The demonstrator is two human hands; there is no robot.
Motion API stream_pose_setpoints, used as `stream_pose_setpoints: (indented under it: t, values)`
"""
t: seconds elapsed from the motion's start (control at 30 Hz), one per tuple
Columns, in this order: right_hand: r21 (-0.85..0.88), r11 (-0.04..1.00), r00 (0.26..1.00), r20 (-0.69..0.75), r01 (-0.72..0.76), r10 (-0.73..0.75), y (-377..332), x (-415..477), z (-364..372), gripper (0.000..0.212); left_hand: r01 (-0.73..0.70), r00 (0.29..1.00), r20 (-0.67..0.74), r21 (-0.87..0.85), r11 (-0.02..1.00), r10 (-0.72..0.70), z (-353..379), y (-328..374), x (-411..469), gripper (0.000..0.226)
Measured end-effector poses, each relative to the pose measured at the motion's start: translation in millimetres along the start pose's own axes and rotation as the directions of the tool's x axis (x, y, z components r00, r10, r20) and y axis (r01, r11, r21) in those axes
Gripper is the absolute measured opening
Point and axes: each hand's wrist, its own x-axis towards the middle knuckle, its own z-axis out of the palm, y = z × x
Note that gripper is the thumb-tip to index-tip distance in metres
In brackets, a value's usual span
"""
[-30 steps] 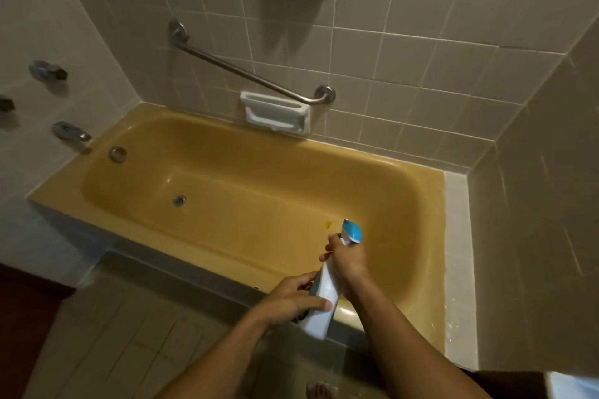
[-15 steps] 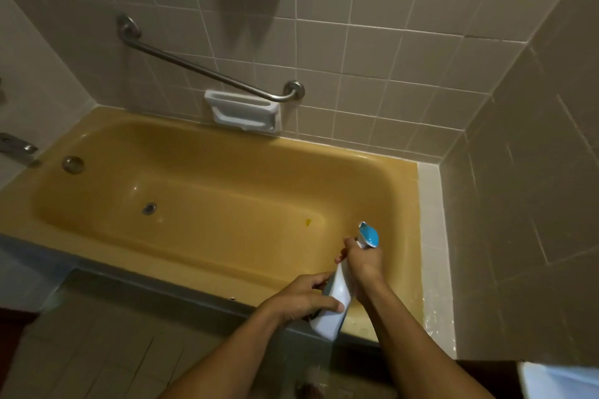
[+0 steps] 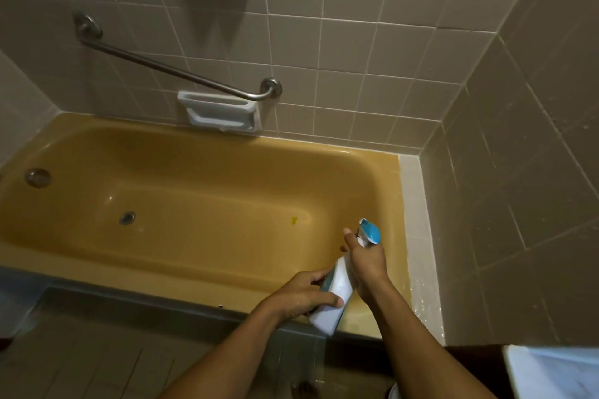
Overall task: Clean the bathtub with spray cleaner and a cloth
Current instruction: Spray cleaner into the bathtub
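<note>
Together, my left hand (image 3: pixel 301 296) gripped the base of the spray bottle (image 3: pixel 337 295) and my right hand (image 3: pixel 366 256) curled round its neck. It tilted over the near rim of the yellow bathtub (image 3: pixel 129 278).

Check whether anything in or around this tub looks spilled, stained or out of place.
A small bright yellow spot sits on the mustard-yellow bathtub floor, brighter than the enamel around it. Droplets glisten on the white tiled ledge at the right end.

There are 1 bathtub (image 3: pixel 201 172), 1 spray bottle (image 3: pixel 337 288), 2 hands, namely the left hand (image 3: pixel 301 295) and the right hand (image 3: pixel 366 256), 1 grab bar (image 3: pixel 168 70), 1 soap dish (image 3: pixel 220 113) and 1 drain (image 3: pixel 127 218).
</note>
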Motion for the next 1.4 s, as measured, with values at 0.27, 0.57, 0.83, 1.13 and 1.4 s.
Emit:
stream_pose_setpoints:
  t: [0.27, 0.57, 0.83, 1.13, 1.4]
  values:
    - [0.013, 1.0, 0.998, -0.058, 0.005, -0.004, -1, -8, 8, 0.028, -0.014, 1.0, -0.02, 0.04, 0.999, 0.015, -10, -3, 4, 0.075]
    - [-0.136, 0.991, 0.987, 0.16, 0.008, 0.015, 4, -17, 69, 0.03, -0.005, 0.989, -0.147, -0.066, 0.998, -0.005, -46, -33, -24, 0.088]
    - [-0.15, 0.983, 0.919, 0.392, 0.106, -0.04, 5, -44, 143, 0.021, -0.012, 0.954, -0.296, -0.163, 0.987, -0.038, -94, -64, -70, 0.095]
    - [-0.177, 0.974, 0.896, 0.441, 0.142, -0.051, 16, -61, 191, 0.024, -0.065, 0.912, -0.407, -0.262, 0.963, -0.05, -110, -75, -103, 0.098]
    - [-0.219, 0.97, 0.936, 0.352, 0.107, -0.023, 10, -74, 237, 0.028, -0.096, 0.879, -0.475, -0.261, 0.961, -0.042, -138, -78, -125, 0.1]
